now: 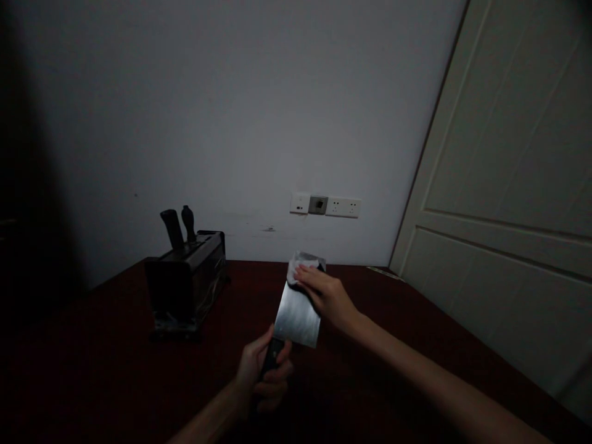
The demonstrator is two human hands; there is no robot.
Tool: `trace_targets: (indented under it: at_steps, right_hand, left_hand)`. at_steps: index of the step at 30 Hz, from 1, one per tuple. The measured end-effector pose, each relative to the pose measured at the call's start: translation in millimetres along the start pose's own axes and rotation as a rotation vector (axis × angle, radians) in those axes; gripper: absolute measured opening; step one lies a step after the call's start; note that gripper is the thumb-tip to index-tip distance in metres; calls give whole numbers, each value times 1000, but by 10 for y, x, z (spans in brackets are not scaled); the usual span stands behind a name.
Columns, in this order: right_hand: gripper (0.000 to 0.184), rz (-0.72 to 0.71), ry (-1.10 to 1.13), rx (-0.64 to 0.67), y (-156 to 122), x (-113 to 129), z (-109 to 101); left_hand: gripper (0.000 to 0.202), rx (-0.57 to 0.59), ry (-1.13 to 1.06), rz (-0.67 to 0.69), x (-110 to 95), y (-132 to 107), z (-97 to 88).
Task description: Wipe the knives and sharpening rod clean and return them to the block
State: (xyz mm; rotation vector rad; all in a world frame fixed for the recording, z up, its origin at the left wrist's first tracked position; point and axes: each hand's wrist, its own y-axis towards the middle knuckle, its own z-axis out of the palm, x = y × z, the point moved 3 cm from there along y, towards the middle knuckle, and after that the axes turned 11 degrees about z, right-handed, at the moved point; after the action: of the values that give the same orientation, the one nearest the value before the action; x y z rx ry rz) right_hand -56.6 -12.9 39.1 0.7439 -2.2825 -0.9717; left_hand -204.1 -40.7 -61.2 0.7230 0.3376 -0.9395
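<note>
My left hand [263,370] is wrapped round the black handle of a cleaver [298,316]. Its broad metal blade points up and away from me, above the dark red table. With my right hand [326,293] I press a white cloth [303,268] flat against the far part of the blade. The cloth and fingers cover part of that end; whether it is a cloth or a paper wipe is hard to tell in the dim light.
A dark knife block [185,280] with two black handles sticking up stands at the left on the table [250,283]. Behind is a pale wall with sockets [342,208]. A light panelled door [499,228] borders the right side.
</note>
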Motion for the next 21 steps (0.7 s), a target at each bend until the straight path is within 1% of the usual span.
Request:
trace_targets:
  at_steps: [2,4,5,6,7,9,11,12,14,16,18,19,20,21]
  right_hand:
    - [32,-58,27,114,-205,152,91]
    - [34,-106,45,189,-301,224,111]
    - [34,-114,47,194,-285,207,84]
    - [33,-107,45,172,-229,155,36]
    - [32,-86,40,132,-146,77,-23]
    - [31,-17,18,5,32,-99,-138]
    - [29,24,2,-69,112,-188,-168]
    - [29,28,0,-79,93,-177,-142]
    - [30,2,10,-32,-50,-56,-22]
    - [32,-53,38,81,-250,113,127]
    - [33,-109,55,179,-377,209,217]
    - [33,-111,58,186,-382,199,219]
    - [33,-96,58,164,-348,151,195]
    - [32,-60,56,114,-285,73,152]
  left_hand:
    - [44,0,7,-4,-5,-8,-32]
    - [44,-3,10,-10,-14,-13,-47]
    - [44,-7,11,-15,-20,-14,-45]
    - [44,-12,12,-20,-26,-14,-38]
    - [44,-15,11,-24,-34,-15,-29]
    - [45,-20,11,-26,-52,-16,-14]
    - [46,-26,15,-32,-73,-24,-21]
    - [46,-29,14,-32,-86,-29,-35]
    - [46,-40,14,-26,-117,-41,-78]
    - [45,-56,18,-16,-149,-52,-126]
    - [45,-72,20,-15,-171,-59,-158]
    - [45,-78,19,-18,-177,-60,-164]
    - [45,-82,16,-25,-178,-61,-162]
    - [45,-83,13,-35,-177,-61,-154]
